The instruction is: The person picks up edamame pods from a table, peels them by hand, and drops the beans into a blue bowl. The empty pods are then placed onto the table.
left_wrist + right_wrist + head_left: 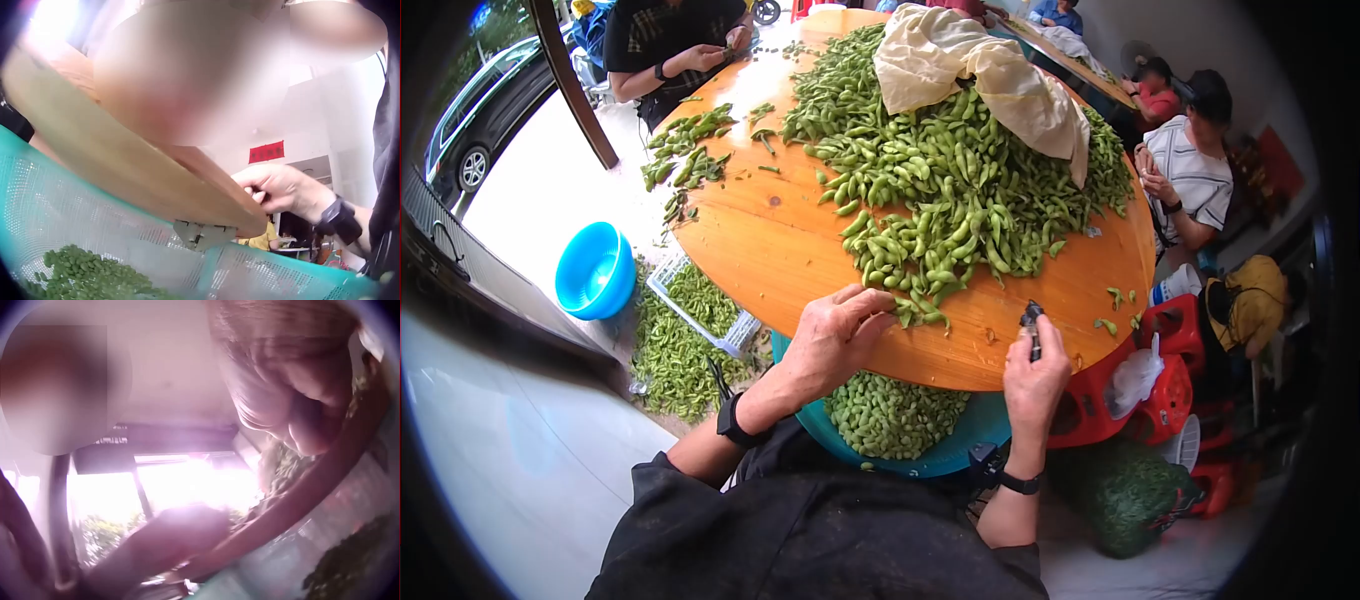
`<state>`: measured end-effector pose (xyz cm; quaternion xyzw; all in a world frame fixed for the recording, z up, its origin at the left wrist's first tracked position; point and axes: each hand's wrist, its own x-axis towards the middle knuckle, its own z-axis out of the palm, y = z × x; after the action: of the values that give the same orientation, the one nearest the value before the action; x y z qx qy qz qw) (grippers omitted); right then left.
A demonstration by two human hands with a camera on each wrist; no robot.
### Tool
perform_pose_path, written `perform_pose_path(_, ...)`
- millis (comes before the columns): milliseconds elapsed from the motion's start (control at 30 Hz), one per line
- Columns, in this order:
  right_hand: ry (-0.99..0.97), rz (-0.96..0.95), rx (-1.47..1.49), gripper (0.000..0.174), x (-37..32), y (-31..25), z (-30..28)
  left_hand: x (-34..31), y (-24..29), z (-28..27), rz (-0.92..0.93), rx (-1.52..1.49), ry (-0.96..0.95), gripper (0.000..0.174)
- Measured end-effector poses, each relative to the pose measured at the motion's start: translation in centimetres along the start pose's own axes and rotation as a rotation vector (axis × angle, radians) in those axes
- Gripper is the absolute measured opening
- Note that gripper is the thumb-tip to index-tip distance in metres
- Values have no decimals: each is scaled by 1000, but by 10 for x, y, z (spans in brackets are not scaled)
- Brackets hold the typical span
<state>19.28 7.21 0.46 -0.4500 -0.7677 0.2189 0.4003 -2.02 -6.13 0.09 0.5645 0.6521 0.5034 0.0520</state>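
Note:
Over the near edge of the wooden table my left hand (835, 330) reaches with bent fingers, its fingertips right at the green soybean pods (920, 310) at the front of the heap; I cannot tell whether a pod is pinched there. My right hand (1037, 372) grips a small black-handled tool (1032, 325), its tip pointing at the tabletop. In the left wrist view the right hand (281, 187) shows past the table's rim. Below that rim, by my lap, a teal basket (800, 425) contains shelled green beans (895, 415).
A large heap of pods (970, 200) covers much of the table (750, 230), with a cream cloth (980, 65) on top. Left on the floor are a blue basin (595, 270), a white crate (735, 335) and scattered pods. Red stools (1165, 390) stand at right. Several people sit around.

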Motion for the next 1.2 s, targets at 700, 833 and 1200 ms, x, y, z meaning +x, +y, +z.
perform_pose_path(700, -683, 342, 956, 19, -55, -30, -17, -46, 27, 21, -668, -1202, -443, 15)
perform_pose_path(833, -751, 518, 1213, 19, -56, -26, -20, -51, 28, 23, -940, -1586, -575, 17)
perform_pose_path(1200, -694, 418, 888, 23, -65, -36, -24, -50, 36, 28, -748, -1171, -275, 15)
